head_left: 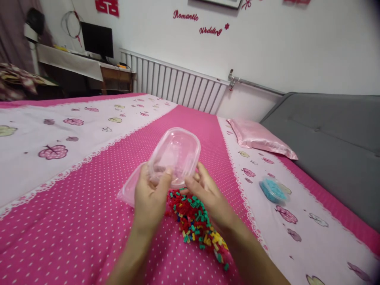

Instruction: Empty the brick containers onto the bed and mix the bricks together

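Observation:
My left hand [150, 196] grips a clear plastic container [176, 152], thumb on its near rim, and holds it tilted just above the bed. A clear lid [128, 189] lies flat under and left of it. My right hand [209, 196] rests beside the container with fingers stretched out, touching the top of a heap of small red, green, yellow and blue pieces [197, 223] spread on the pink dotted bedspread [89, 221]. The container looks empty.
A small clear tub of blue pieces [272, 190] sits on the bed to the right. A pink pillow [258, 138] lies by the grey headboard [326, 142]. A radiator [175, 83] and a desk with a monitor [97, 39] stand beyond the bed.

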Demonstrator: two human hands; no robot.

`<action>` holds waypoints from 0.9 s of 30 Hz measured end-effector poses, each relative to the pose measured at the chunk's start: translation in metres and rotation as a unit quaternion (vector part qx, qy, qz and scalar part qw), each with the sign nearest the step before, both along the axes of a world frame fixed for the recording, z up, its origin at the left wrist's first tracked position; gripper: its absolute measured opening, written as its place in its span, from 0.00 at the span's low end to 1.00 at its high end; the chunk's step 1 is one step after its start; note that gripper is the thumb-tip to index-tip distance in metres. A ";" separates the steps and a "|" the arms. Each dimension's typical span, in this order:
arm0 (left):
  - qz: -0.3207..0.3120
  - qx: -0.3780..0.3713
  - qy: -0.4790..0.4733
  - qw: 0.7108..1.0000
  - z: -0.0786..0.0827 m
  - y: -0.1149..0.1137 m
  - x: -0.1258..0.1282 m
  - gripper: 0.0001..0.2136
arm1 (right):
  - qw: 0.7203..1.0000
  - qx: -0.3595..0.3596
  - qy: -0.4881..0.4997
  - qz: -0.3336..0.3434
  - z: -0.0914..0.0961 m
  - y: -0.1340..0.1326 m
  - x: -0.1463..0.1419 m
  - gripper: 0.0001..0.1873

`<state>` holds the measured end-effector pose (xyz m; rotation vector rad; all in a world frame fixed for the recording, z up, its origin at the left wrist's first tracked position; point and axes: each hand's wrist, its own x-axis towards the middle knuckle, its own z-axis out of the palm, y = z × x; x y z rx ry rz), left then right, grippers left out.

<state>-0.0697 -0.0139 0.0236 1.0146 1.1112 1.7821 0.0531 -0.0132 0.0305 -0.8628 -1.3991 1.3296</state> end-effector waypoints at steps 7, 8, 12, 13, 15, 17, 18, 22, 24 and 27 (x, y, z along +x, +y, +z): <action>0.031 0.006 0.087 0.996 -0.002 -0.004 -0.015 0.29 | 0.994 -0.045 0.032 -0.097 0.011 0.068 -0.027 0.19; 0.060 0.013 0.088 0.994 0.001 -0.008 -0.020 0.29 | 0.991 -0.045 0.020 -0.125 0.012 0.080 -0.024 0.18; 0.176 0.078 0.011 0.981 0.017 -0.024 -0.043 0.21 | 0.978 -0.063 -0.114 -0.162 0.010 0.126 -0.023 0.13; 0.206 0.090 -0.010 0.974 0.020 -0.027 -0.049 0.18 | 0.971 -0.066 -0.159 -0.163 0.007 0.134 -0.027 0.13; 0.255 0.098 -0.034 0.962 0.024 -0.029 -0.057 0.16 | 0.960 -0.069 -0.211 -0.170 -0.001 0.146 -0.038 0.14; 0.276 0.094 -0.038 0.956 0.024 -0.030 -0.062 0.15 | 0.952 -0.071 -0.238 -0.179 -0.008 0.153 -0.048 0.14; 0.277 0.091 -0.037 0.956 0.024 -0.029 -0.064 0.15 | 0.948 -0.070 -0.250 -0.184 -0.011 0.155 -0.051 0.14; 0.264 0.072 -0.028 0.961 0.020 -0.027 -0.068 0.15 | 0.936 -0.040 -0.282 -0.207 -0.018 0.163 -0.053 0.14; 0.263 0.062 -0.023 0.963 0.019 -0.027 -0.069 0.15 | 0.932 -0.017 -0.291 -0.213 -0.020 0.164 -0.048 0.14; 0.266 0.065 -0.025 0.961 0.020 -0.028 -0.068 0.15 | 0.932 0.025 -0.297 -0.204 -0.023 0.164 -0.041 0.17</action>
